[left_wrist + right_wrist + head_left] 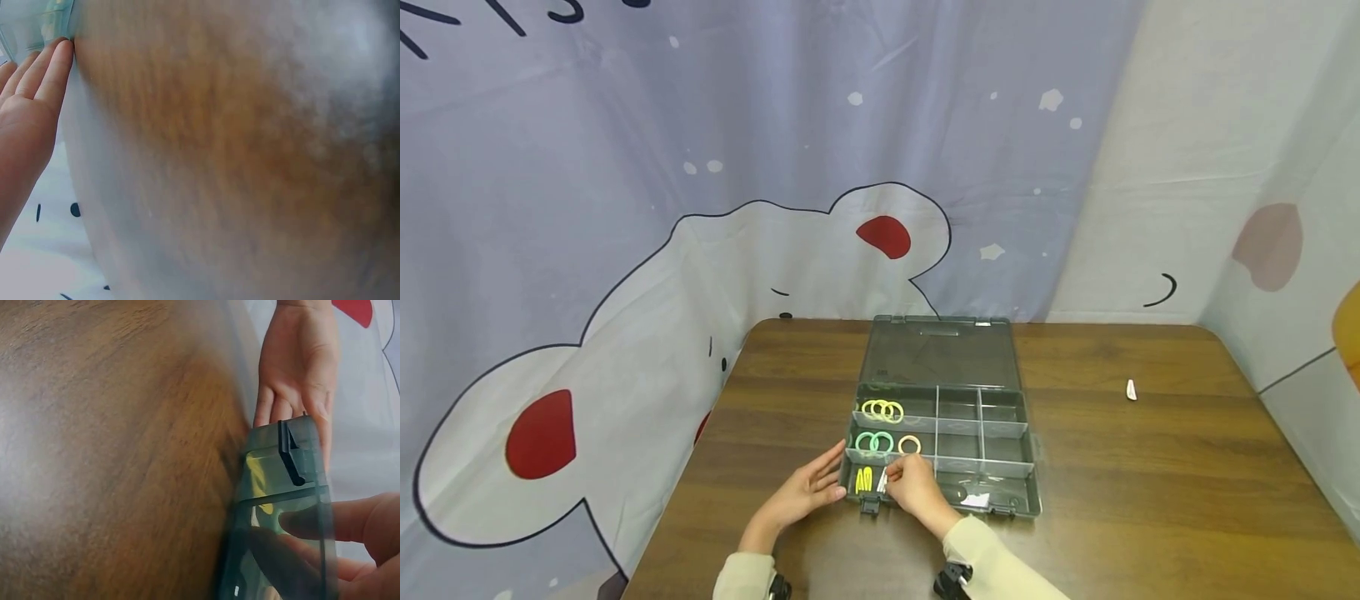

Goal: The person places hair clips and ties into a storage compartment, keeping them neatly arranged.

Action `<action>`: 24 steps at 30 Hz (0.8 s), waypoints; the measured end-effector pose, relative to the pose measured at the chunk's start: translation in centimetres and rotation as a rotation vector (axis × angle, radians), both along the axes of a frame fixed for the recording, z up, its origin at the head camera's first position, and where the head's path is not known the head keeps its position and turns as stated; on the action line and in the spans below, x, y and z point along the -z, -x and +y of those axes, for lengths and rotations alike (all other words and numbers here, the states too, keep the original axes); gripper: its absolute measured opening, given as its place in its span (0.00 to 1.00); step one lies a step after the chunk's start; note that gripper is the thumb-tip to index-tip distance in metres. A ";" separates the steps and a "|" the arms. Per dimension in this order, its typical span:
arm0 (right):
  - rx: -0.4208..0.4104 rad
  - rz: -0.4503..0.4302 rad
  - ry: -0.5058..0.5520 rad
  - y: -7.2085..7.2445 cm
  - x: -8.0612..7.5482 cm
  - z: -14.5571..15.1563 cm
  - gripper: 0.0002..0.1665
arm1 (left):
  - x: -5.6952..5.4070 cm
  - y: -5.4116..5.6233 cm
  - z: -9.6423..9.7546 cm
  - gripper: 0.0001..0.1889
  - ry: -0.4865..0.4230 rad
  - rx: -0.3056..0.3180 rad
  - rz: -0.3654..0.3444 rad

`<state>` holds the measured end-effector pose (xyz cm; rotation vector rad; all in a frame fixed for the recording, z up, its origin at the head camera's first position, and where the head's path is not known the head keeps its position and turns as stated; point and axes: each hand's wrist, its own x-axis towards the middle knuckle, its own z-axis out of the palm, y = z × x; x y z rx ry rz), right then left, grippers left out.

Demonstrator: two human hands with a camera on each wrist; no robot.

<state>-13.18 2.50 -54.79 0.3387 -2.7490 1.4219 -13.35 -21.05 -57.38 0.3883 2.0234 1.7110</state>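
Observation:
A clear grey-green divided box (1033, 483) lies with its lid laid back. In its front left compartment sit yellow hair clips (863, 480) and white hair clips (882, 481). My right hand (916, 486) reaches into that compartment, thumb and fingertips curled close together at a white clip; in the right wrist view they show through the wall, the clip's end (254, 515) right at one fingertip. Fairly straight fingers of my left hand (808, 490) rest along the box's left side, by its front corner. The left palm (28, 119) shows in the left wrist view.
Yellow rings (882, 410) lie in the back left compartment, with green rings (874, 442) and an orange ring (909, 445) in the middle row. A single white clip (1131, 389) lies on the wooden table (1120, 483) to the right. A patterned curtain (775, 125) hangs behind.

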 end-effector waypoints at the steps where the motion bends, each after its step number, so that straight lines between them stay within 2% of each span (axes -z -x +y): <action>1: -0.003 -0.004 0.007 0.0 -0.1 0.1 0.08 | 0.0 0.0 0.0 0.41 0.000 0.002 0.002; 5: -0.028 -0.016 0.035 -0.2 -0.6 0.3 0.08 | -0.1 0.1 0.0 0.41 -0.006 0.000 -0.003; 11: -0.118 -0.053 0.157 0.2 -1.6 1.2 0.09 | -0.3 0.1 0.0 0.41 -0.015 -0.002 -0.007; 16: -0.169 -0.099 0.239 1.2 -2.2 2.7 0.12 | -0.2 0.0 0.0 0.40 -0.012 -0.001 -0.004; 20: -0.210 -0.098 0.261 2.2 -3.0 4.4 0.12 | -0.1 0.0 0.0 0.41 -0.008 0.005 0.007; 24: -0.198 -0.090 0.267 3.4 -4.2 6.9 0.13 | 0.1 0.0 0.0 0.41 -0.007 0.006 0.011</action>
